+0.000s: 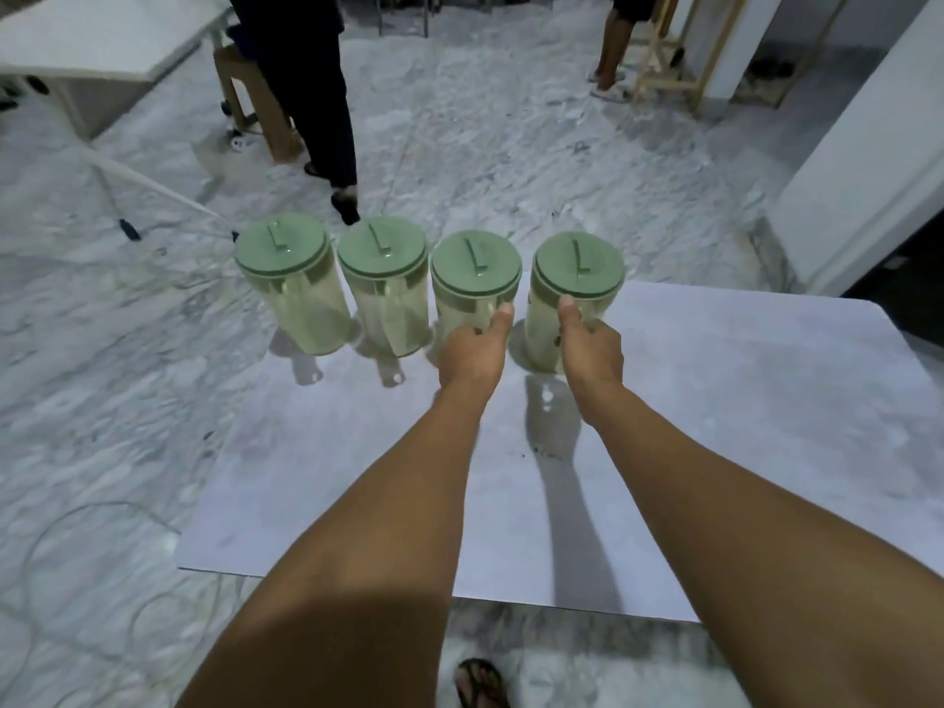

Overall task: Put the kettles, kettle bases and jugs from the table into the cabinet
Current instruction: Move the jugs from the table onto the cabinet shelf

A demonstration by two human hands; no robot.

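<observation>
Basically both hands were out over the surface (715, 401), each wrapped round a jug. Left hand (472, 350) clamped the third jug (472, 293), right hand (592, 350) the rightmost jug (572, 293), thumbs up near the green lids, presumably to carry two at once. All four stood upright along the far edge; two left jugs (293, 298) (385, 304) untouched.

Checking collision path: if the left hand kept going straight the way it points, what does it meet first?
Nothing new: the left hand is already closed on the third green-lidded clear plastic jug from the left, thumb up near its lid. Beyond that jug lies only open floor, as far as visible.
</observation>
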